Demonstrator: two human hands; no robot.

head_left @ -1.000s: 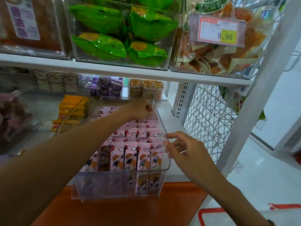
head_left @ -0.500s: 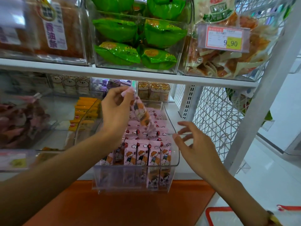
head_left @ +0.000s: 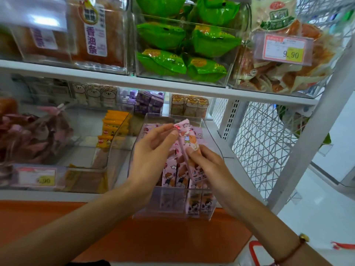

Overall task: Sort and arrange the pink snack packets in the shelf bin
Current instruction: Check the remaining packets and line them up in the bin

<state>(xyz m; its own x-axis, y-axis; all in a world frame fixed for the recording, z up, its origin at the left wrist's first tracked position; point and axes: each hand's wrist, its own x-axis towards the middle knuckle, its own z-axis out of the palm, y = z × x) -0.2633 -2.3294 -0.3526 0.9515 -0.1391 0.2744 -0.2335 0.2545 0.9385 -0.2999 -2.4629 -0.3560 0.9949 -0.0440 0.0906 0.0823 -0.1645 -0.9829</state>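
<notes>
Both hands hold one pink packet (head_left: pixel 187 144) upright above the bin (head_left: pixel 215 148): left hand (head_left: pixel 151 150) pinches its top, right hand (head_left: pixel 209 166) apparently grips lower; rows lie directly below.

above my view i see green packets (head_left: pixel 184 52) in a clear box, next to brown snack bags (head_left: pixel 96 35) with a white label. a price tag (head_left: pixel 284 48) reads 9.90. on the lower shelf, yellow packets (head_left: pixel 113 127) and purple boxes (head_left: pixel 149 102) stand behind. white wire mesh (head_left: pixel 263 143) closes the right side.
</notes>
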